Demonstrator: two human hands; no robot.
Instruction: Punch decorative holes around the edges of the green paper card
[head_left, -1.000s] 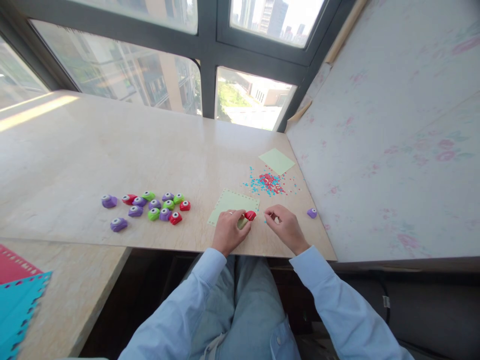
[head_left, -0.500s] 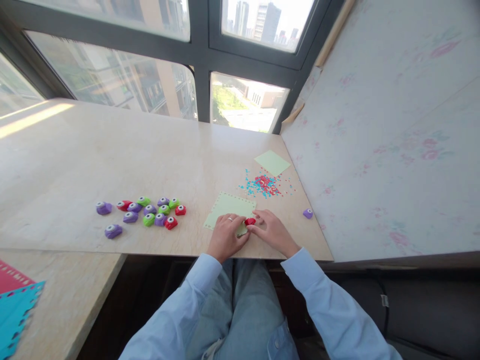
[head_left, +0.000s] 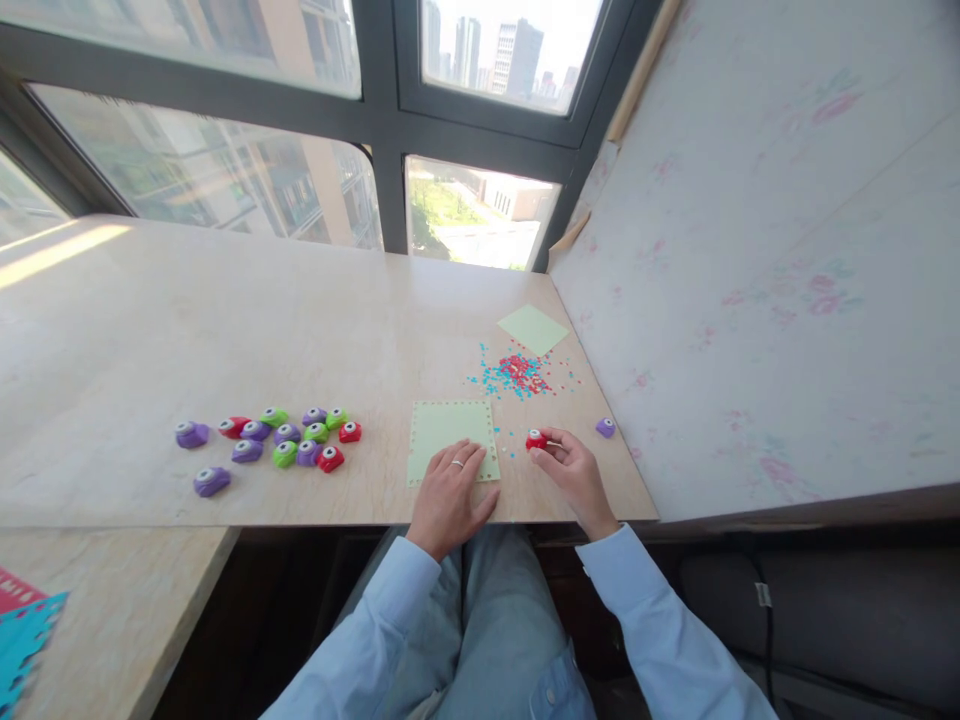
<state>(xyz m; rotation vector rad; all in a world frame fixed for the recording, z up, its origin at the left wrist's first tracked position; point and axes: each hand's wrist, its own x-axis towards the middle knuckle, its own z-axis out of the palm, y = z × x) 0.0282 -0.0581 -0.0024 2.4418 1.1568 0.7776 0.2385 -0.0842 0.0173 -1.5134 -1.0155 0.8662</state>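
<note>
Red plastic, the small paper punch (head_left: 535, 439) sits pinched in our right hand (head_left: 571, 474), just right of the green punched sheet (head_left: 451, 438) that our left hand (head_left: 450, 492) presses flat, fingers spread. Lifting it carelessly could scatter the confetti (head_left: 514, 372) nearby.

Punches (head_left: 277, 445) left of sheet (head_left: 450, 440), confetti (head_left: 517, 372) behind, second sheet (head_left: 533, 329) farthest

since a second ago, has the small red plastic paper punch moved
Yes. The small red plastic paper punch has moved right, off the pale green paper sheet, toward the lone purple punch, held by the right hand.
</note>
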